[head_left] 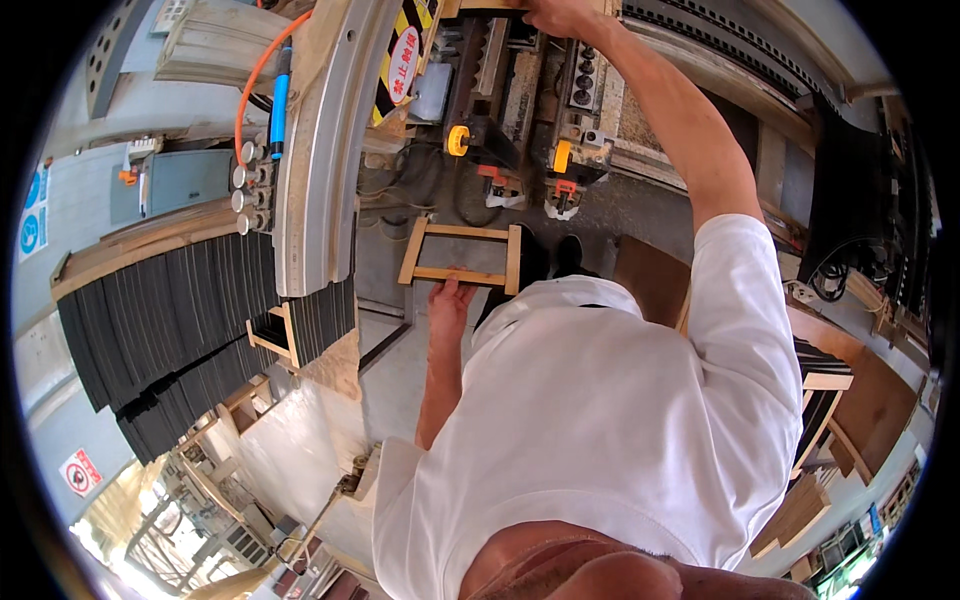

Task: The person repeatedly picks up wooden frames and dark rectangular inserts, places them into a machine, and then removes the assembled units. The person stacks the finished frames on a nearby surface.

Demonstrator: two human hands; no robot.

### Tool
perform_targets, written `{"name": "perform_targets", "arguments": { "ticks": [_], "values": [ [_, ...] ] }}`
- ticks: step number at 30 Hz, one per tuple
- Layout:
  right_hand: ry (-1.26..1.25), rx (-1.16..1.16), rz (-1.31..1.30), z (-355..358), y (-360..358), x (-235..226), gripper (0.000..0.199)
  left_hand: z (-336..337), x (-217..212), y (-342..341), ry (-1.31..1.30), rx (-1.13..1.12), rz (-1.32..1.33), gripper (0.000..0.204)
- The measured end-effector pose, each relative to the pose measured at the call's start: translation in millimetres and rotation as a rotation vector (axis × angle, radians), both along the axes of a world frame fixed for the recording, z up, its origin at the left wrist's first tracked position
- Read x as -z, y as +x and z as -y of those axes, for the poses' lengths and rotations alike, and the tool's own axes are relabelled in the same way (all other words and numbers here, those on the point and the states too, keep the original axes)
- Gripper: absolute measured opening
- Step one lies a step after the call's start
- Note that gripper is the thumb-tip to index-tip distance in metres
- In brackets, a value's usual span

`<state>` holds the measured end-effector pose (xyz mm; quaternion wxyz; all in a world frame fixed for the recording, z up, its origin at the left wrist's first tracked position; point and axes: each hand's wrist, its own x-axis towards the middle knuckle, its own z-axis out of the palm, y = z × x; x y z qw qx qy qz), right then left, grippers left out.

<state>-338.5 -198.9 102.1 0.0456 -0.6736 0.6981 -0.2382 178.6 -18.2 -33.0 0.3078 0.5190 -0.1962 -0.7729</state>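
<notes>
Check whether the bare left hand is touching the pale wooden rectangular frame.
Touching. The head view shows it: the bare left hand holds the pale wooden rectangular frame by its near rail, with no gap visible.

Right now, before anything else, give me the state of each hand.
Left hand: closed, holding a wooden frame by its near side.
Right hand: at the picture's top edge, partly cut off; whether open or holding something cannot be told.

We look steeply down from person's head (620, 580) through one wide fisheye; white cloth short-sleeved shirt (590, 400) fills near foreground, grey concrete-like floor (635, 208) lies farther below, long silver metal beam (322, 150) bows at left.
</notes>
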Motion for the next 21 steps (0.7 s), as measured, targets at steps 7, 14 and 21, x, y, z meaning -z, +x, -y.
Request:
{"name": "perform_targets", "arguments": {
  "ticks": [7,14,21],
  "values": [
    [-0.064,-0.021,0.036,-2.3,-3.2,3.7,0.024,3.3,-9.6,2.1,-0.034,0.003,0.088,0.033],
    [-0.04,0.003,0.045,-5.3,1.5,-4.3,0.021,-5.5,-19.0,7.5,-0.154,-0.008,0.236,0.033],
    [-0.031,0.045,-0.062,1.9,1.7,13.8,0.029,-13.5,-53.1,34.4,-0.297,-0.097,0.325,0.029]
  ]
}}
